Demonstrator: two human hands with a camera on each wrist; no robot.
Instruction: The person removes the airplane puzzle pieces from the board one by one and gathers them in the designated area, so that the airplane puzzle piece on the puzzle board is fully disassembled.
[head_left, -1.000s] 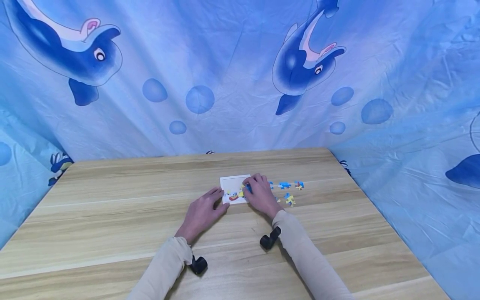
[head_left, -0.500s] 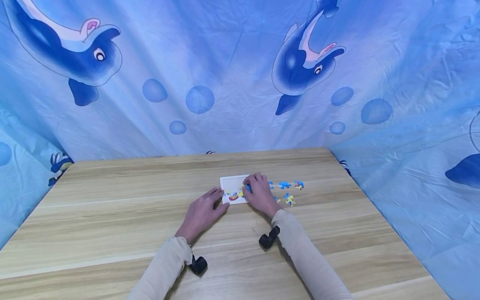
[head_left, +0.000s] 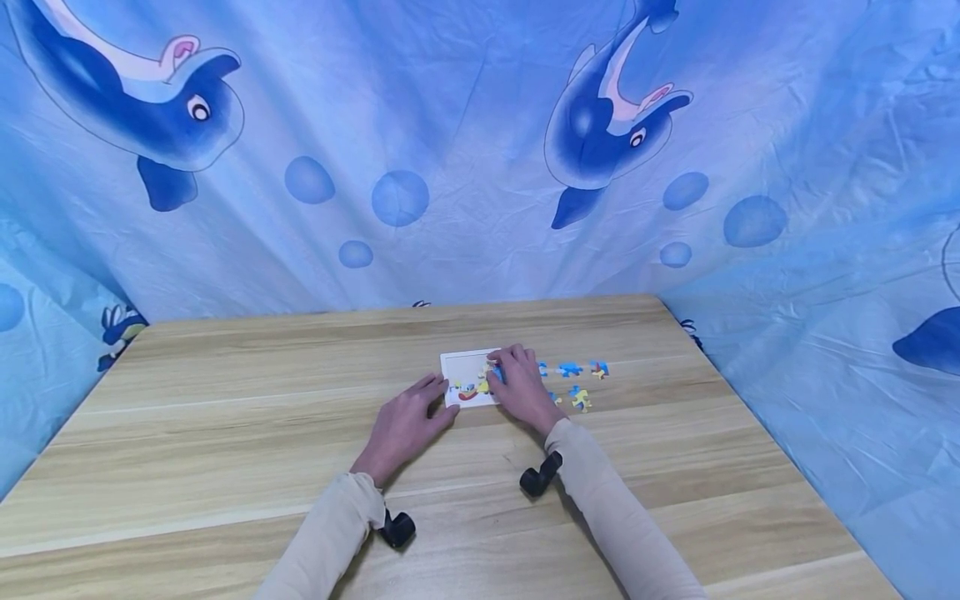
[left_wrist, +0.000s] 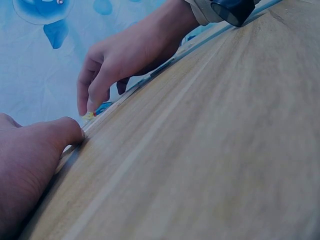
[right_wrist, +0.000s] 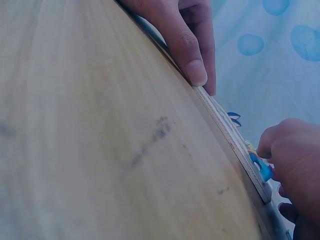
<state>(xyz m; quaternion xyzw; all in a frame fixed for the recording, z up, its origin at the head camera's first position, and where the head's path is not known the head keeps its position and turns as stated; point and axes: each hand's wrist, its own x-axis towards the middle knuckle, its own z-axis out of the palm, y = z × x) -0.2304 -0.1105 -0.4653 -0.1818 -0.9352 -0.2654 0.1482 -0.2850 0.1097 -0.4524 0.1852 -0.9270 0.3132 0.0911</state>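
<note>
Our left hand (head_left: pixel 408 421) loosely touches the tray (head_left: pixel 465 367) on its left, our right hand (head_left: pixel 519 385) pinches a blue piece (right_wrist: pixel 264 170) on its right, and we should line up before pressing softly.

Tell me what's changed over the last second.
Only a little: the fingers of the right hand have edged slightly away from the person, over the white frame, still pinching a blue puzzle piece. The left hand stays at the frame's near left corner; the loose pieces lie as before.
</note>
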